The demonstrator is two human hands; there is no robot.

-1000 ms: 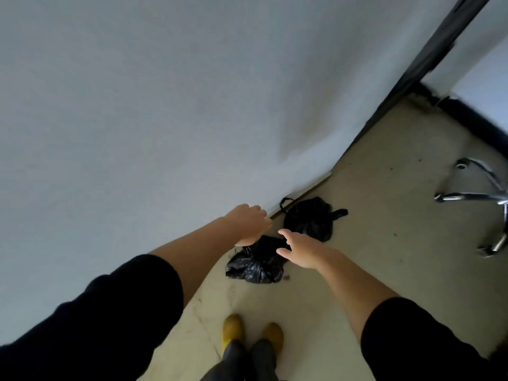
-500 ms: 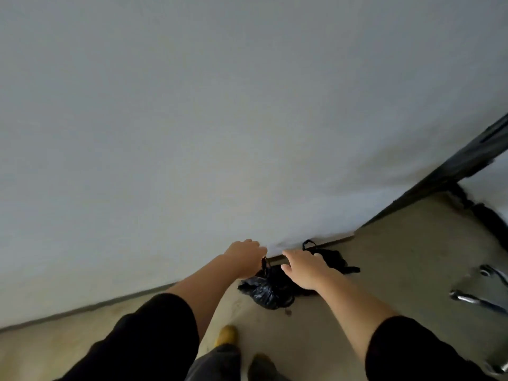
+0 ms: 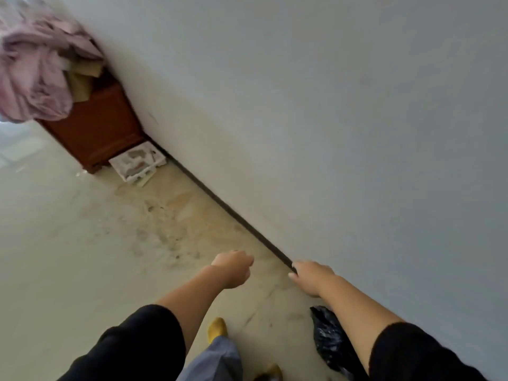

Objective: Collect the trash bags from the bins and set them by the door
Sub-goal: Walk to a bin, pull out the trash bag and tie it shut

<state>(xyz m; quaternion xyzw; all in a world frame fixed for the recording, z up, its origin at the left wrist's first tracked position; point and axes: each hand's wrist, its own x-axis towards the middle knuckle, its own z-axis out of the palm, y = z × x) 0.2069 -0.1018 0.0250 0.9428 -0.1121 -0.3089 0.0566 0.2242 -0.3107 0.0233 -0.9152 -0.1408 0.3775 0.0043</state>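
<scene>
Head view: the white wall (image 3: 357,105) runs just beyond your right fingertips, the floor (image 3: 82,243) spreads under both hands, and a red-brown cabinet (image 3: 96,125) stands far ahead of them. One black trash bag (image 3: 330,342) lies behind your right hand (image 3: 313,276), beneath that forearm, untouched. Your left hand (image 3: 233,268) is loosely curled and holds nothing; the right's fingers are relaxed and empty. The drop-off looks done, so next you'll likely seek another bin. Half a second ago both hands hovered over the bags; now you've turned away
</scene>
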